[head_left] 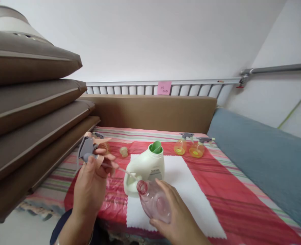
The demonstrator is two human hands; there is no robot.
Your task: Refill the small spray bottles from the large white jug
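Grey spray head (pixel 87 149) pinched in closed left hand (pixel 90 185); right hand (pixel 177 217) wraps pink bottle (pixel 154 200).

Clear glossy plastic bottle (pixel 154 201), matt white cloth (pixel 188 190)

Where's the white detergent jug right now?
The white detergent jug stands mid-frame on the white cloth, just behind the clear pink bottle tilted in the right hand.

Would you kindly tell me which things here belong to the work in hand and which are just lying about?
In hand: grey spray head with its dip tube, in the left hand; clear pink bottle, in the right hand.

Lying about: white jug, small cap, two yellow spray bottles, white cloth.
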